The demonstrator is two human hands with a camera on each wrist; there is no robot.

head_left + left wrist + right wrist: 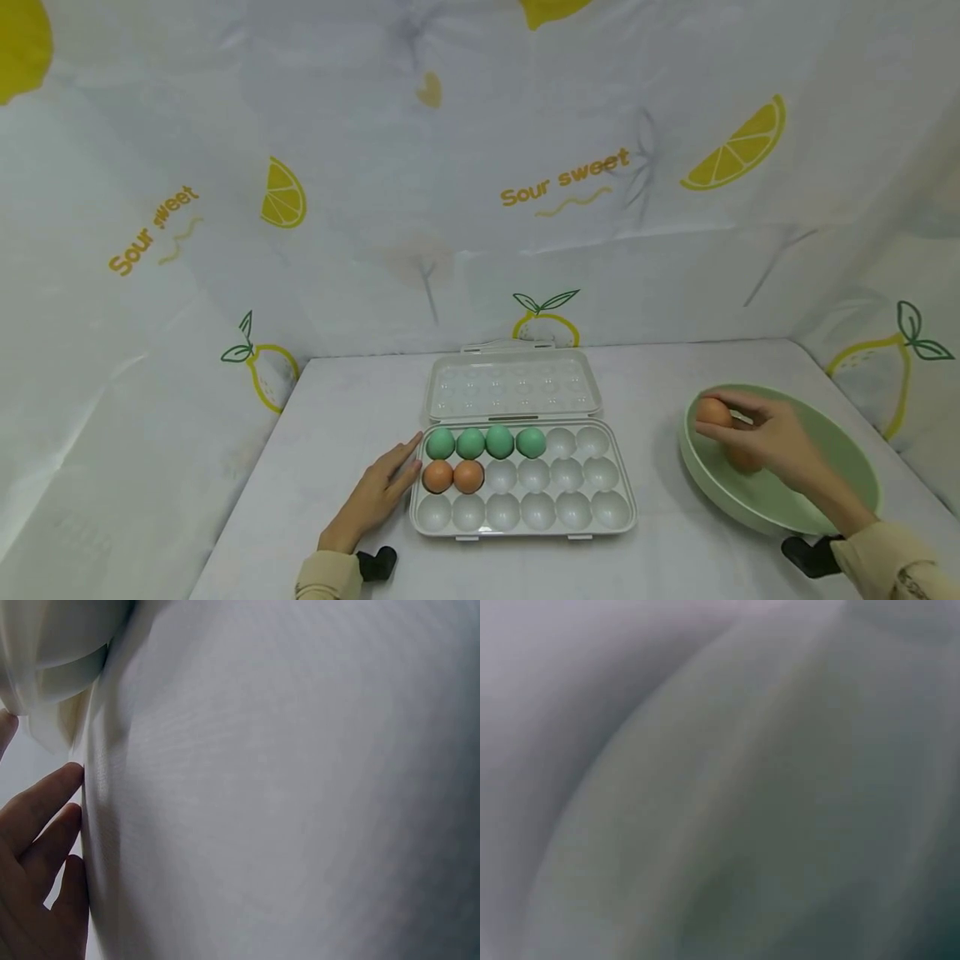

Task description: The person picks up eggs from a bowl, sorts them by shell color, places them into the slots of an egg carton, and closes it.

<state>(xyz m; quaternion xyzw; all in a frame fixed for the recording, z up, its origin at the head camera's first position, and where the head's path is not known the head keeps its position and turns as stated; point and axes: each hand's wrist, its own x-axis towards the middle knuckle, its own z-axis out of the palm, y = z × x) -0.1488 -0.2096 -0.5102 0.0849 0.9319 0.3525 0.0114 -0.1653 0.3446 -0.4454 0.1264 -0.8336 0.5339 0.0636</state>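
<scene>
Holding a brown egg point(712, 412) in your fingertips, your right hand point(776, 446) was over the left side of the green bowl point(847, 467). Your fingers were curled around that egg, so it was up in the air, above the bowl's rim. Under your hand, down in the bowl, there was another brown shape that looked like a second egg point(742, 460), but your hand hid most of it.

Your left hand point(378, 492) lay flat on the white table point(337, 417), with straight fingers and nothing in it. Its fingertips touched the left edge of the egg tray point(600, 517). The left wrist view showed those fingers point(45, 802) right against the tray's pale wall.

The tray was open, and its clear lid point(513, 385) lay flat behind it. Four green eggs point(486, 442) sat in the back row, starting from the left. Two brown eggs point(453, 477) sat in the middle row, also at the left. The front row's cups had no eggs.

The right wrist view was only a green and grey blur, so you could not tell anything from it.

A cloth with yellow lemons point(738, 146) hung behind the table.
</scene>
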